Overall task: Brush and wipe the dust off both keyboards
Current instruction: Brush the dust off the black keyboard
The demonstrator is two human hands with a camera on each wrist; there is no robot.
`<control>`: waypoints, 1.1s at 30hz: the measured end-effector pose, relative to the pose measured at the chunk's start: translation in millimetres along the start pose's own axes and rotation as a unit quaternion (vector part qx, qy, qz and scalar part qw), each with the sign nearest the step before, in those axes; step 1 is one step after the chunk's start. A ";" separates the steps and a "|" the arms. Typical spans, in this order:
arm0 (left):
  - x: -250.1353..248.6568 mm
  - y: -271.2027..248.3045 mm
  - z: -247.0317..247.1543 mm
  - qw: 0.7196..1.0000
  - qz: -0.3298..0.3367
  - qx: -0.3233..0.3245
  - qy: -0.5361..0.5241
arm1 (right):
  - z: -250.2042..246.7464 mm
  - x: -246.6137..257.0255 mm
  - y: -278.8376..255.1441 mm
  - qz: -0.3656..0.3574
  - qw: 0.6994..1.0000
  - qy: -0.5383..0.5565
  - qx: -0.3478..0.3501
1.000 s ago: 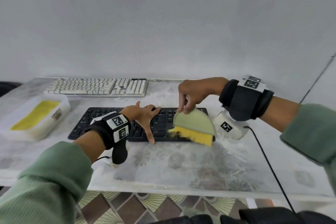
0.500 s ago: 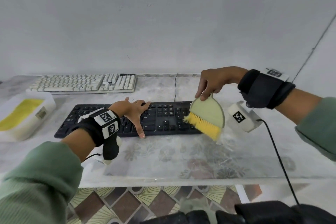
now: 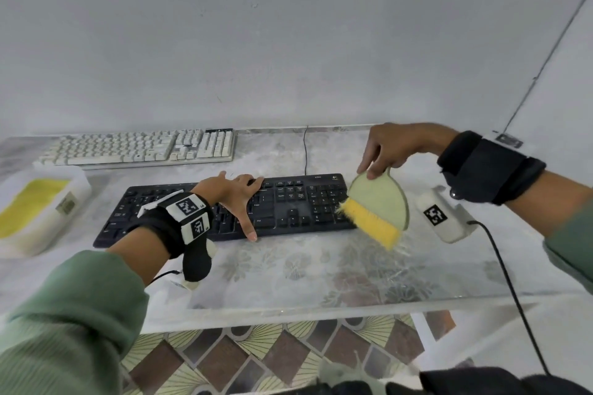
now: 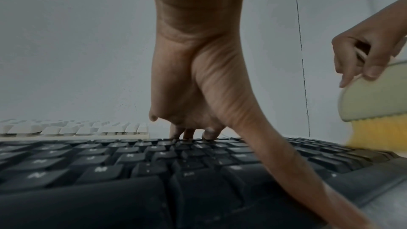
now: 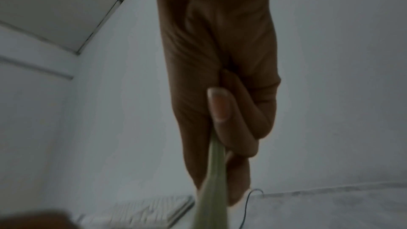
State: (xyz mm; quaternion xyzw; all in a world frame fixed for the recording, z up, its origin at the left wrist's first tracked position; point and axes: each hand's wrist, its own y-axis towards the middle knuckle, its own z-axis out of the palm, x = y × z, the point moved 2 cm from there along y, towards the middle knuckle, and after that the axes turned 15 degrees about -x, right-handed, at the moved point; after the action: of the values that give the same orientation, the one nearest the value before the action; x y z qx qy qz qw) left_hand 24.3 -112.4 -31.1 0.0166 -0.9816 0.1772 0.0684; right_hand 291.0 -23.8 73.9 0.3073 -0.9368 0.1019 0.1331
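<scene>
The left hand [image 3: 234, 192] lies spread on the black keyboard [image 3: 288, 205], fingers straight: the fingertips [image 4: 209, 132] press on the far key rows and the thumb reaches over the near edge to the table [image 3: 288, 272]. It holds nothing. The right hand [image 3: 391, 147] hangs above the black keyboard's right end and pinches the top of the brush [image 3: 378, 202] between thumb and curled fingers; the right wrist view shows the thumb pressed flat against the green blade. The brush is a pale green half-disc with yellow bristles [image 3: 369, 223] along its lower edge. It is tilted, and the bristles meet the number pad at the black keyboard's right end, their outer part hanging past its near right corner over the table. The bristles are blurred in the left wrist view.

The black keyboard lies across the middle of the table, its cable [image 3: 305, 151] running from its far edge to the wall. The white keyboard [image 3: 141, 147] lies behind it and to its left, apart from it, near the wall. Left of the black keyboard stands a white tub [image 3: 77, 189] with a yellow cloth [image 3: 29, 205] inside.
</scene>
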 end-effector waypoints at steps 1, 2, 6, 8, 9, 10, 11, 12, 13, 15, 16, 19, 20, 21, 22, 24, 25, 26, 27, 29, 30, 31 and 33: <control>-0.1 -0.5 -0.4 1.000 0.002 0.000 0.001 | -7.3 -1.2 0.6 0.007 1.000 0.012 -0.013; -0.6 -0.8 -0.9 1.000 0.004 -0.002 0.002 | -13.4 -3.0 3.9 0.019 0.998 0.027 -0.048; -2.3 -3.4 -2.1 1.000 0.008 -0.007 0.004 | -4.7 0.8 20.8 0.032 0.978 0.026 -0.203; -1.6 -4.5 -1.3 1.000 0.013 -0.015 0.001 | 9.6 5.4 28.2 0.030 0.979 -0.002 -0.199; -1.0 -5.4 -1.1 1.000 0.015 -0.019 -0.002 | 14.4 8.1 29.2 0.040 0.983 -0.006 -0.180; -0.4 -6.0 -1.1 1.000 0.018 -0.025 -0.005 | 17.0 10.4 28.7 0.048 0.987 -0.011 -0.155; -0.3 -6.1 -1.2 0.999 0.023 -0.029 -0.008 | 17.9 12.1 27.0 0.049 0.990 -0.023 -0.129; 0.8 -6.2 -0.6 0.999 0.026 -0.032 -0.012 | 18.1 14.7 25.0 0.044 0.993 -0.038 -0.105; 1.3 -6.0 0.2 0.999 0.030 -0.036 -0.016 | 17.2 16.6 22.4 0.037 0.995 -0.049 -0.084; 3.6 -5.9 2.3 0.998 0.034 -0.040 -0.024 | 12.7 21.0 15.9 0.029 0.997 -0.054 -0.042; 4.5 -5.6 3.2 0.998 0.036 -0.041 -0.026 | 9.8 22.4 12.7 0.030 0.998 -0.049 -0.027; 5.7 -5.8 5.7 0.997 0.042 -0.051 -0.028 | 1.9 21.5 6.0 0.048 0.998 -0.018 -0.024; 5.9 -5.6 6.4 0.997 0.045 -0.055 -0.029 | -0.1 20.5 4.6 0.057 0.998 -0.008 -0.030; 6.5 -5.2 7.1 0.997 0.046 -0.057 -0.030 | -2.0 19.8 3.7 0.065 0.997 0.001 -0.040; 7.3 -4.5 7.8 0.997 0.048 -0.059 -0.031 | -3.3 19.7 3.6 0.071 0.996 0.009 -0.055; 8.9 -2.4 9.2 0.996 0.051 -0.060 -0.032 | -4.4 20.3 6.2 0.078 0.991 0.022 -0.108; 9.4 -2.2 9.7 0.996 0.051 -0.060 -0.032 | -3.3 20.2 7.9 0.080 0.987 0.023 -0.141; 9.8 -1.9 10.1 0.996 0.051 -0.058 -0.031 | -1.3 20.1 8.8 0.080 0.982 0.025 -0.168; 10.0 -1.6 10.6 0.997 0.052 -0.057 -0.029 | 2.2 20.0 8.9 0.082 0.980 0.029 -0.181; 9.9 -0.5 11.8 0.997 0.055 -0.056 -0.026 | 10.1 19.1 6.6 0.088 0.983 0.033 -0.158; 10.1 -0.3 11.9 0.996 0.056 -0.057 -0.027 | 13.2 19.1 4.6 0.091 0.987 0.030 -0.128; 10.2 -0.4 11.5 0.996 0.056 -0.059 -0.027 | 15.0 19.7 2.1 0.092 0.991 0.027 -0.095; 9.9 -0.5 10.7 0.996 0.056 -0.062 -0.027 | 14.0 21.7 -3.6 0.093 0.994 0.032 -0.049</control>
State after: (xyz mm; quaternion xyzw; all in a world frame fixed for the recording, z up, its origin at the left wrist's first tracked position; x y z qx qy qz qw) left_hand 13.1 -116.8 -39.5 -0.0376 -0.9916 0.1191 0.0327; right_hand 273.7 -42.3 67.8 0.2088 -0.9604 0.0770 0.1676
